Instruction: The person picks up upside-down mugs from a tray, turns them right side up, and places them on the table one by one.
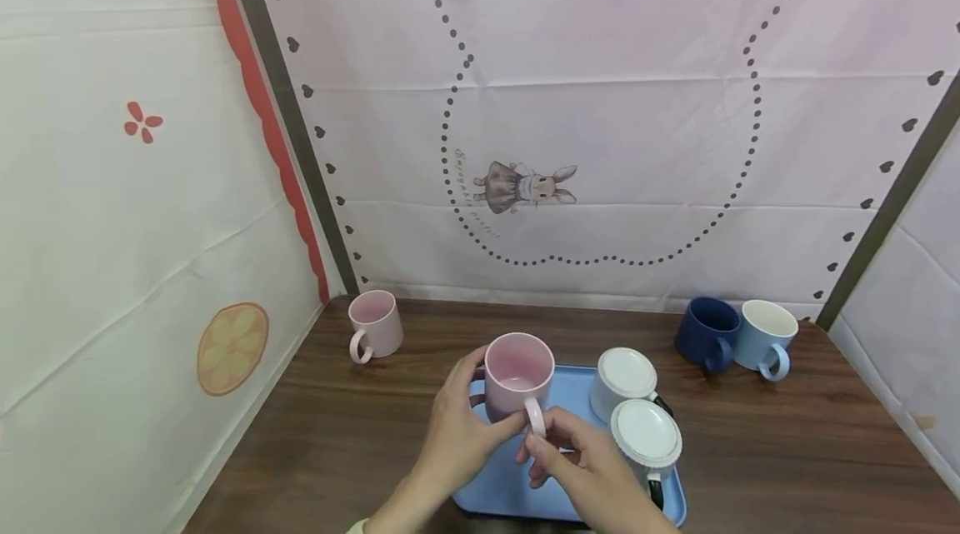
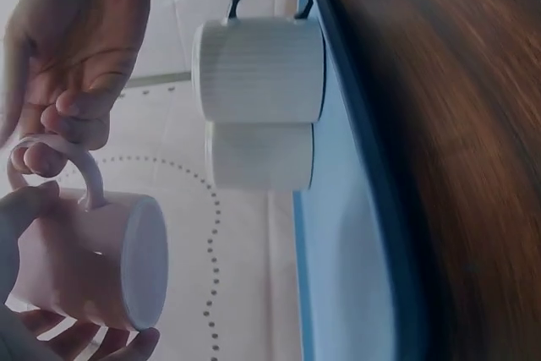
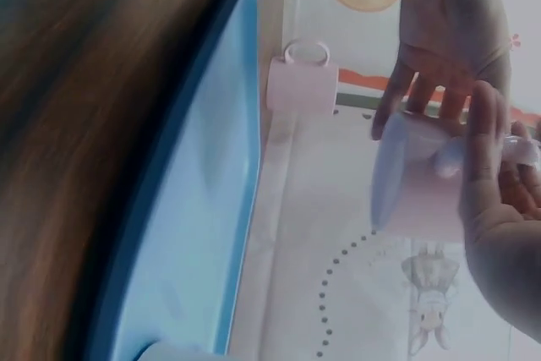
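1. Pink mug (image 1: 517, 388) is up in the air, right over the blue tray (image 1: 510, 488).
2. Left hand (image 1: 463, 426) wraps its body, right hand (image 1: 585, 461) pinches its handle (image 1: 535, 417).
3. Two white mugs (image 1: 647, 434) sit tray-right; another pink mug (image 1: 381, 334)'s off tray-left.

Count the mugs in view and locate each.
6: pink mug held by left hand and right hand; another pink mug back left; two white mugs on the blue tray; navy mug and light-blue mug back right.

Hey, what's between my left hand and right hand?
A pink mug, in the head view: your left hand holds its body, your right hand its handle. Both wrist views show it too.
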The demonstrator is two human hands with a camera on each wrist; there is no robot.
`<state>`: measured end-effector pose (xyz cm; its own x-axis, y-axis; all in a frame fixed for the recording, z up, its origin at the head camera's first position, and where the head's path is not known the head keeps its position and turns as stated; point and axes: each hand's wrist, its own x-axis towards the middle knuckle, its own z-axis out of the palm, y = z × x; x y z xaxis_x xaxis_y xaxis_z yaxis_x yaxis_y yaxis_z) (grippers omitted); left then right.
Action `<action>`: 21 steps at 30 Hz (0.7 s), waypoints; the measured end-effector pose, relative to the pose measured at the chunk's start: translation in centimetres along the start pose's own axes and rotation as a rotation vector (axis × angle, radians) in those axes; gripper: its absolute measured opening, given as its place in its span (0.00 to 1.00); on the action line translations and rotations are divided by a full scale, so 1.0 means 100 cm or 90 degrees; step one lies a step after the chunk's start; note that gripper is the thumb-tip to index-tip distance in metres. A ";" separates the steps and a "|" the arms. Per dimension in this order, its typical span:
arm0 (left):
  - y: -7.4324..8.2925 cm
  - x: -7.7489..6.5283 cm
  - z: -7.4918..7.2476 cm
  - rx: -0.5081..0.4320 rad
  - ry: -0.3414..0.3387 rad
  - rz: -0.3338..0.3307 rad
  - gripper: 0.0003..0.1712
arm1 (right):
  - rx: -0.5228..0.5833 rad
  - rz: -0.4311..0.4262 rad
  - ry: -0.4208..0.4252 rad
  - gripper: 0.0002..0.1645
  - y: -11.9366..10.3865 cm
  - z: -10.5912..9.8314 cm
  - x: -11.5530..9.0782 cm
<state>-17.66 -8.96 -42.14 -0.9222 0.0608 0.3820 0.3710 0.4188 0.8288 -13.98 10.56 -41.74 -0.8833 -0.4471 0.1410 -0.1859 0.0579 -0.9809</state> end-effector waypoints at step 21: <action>-0.056 0.031 -0.038 -0.054 -0.019 -0.026 0.50 | 0.107 0.142 0.027 0.24 -0.006 0.034 0.072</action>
<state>-22.20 -14.58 -44.04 -0.9392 0.0723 0.3356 0.3393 0.3427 0.8760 -18.81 4.30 -40.57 -0.9120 -0.4025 -0.0792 0.0864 0.0003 -0.9963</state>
